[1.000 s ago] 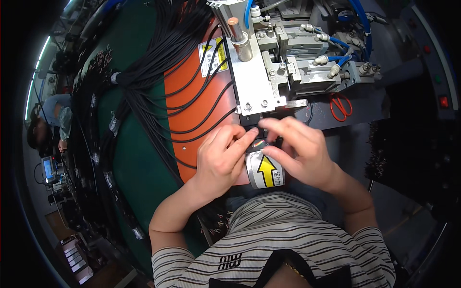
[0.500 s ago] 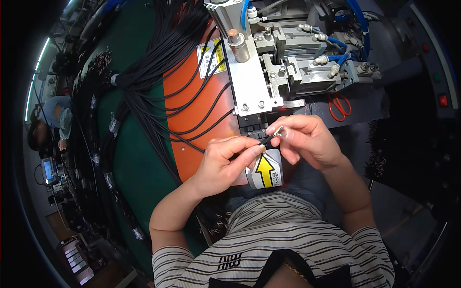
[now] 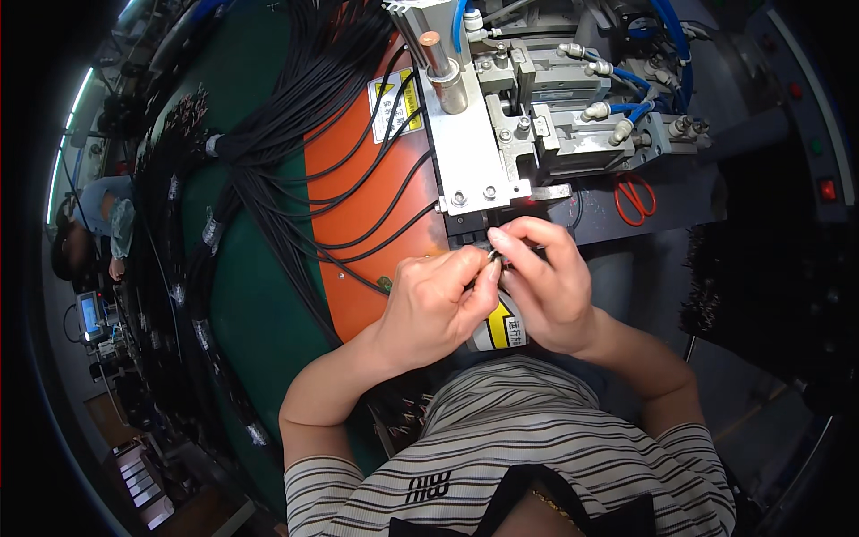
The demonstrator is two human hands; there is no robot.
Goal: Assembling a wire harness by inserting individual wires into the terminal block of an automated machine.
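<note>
My left hand (image 3: 436,304) and my right hand (image 3: 543,286) meet fingertip to fingertip just below the metal press machine (image 3: 501,134). Between the pinched fingers is a small metal-tipped cable end (image 3: 493,256), held by both hands. The thin black cable itself is mostly hidden by my fingers. Under my hands a yellow-and-black arrow label (image 3: 505,327) shows on a grey part of the machine front.
A thick bundle of black cables (image 3: 286,134) lies across the green mat (image 3: 259,313) and orange pad (image 3: 376,206) to the left. Red-handled scissors (image 3: 633,199) lie right of the machine. Blue air hoses (image 3: 667,36) run at the top. Another person (image 3: 98,224) sits far left.
Both hands have risen from over the arrow label toward the machine's lower edge. The fingers have drawn closer together around the small cable end.
</note>
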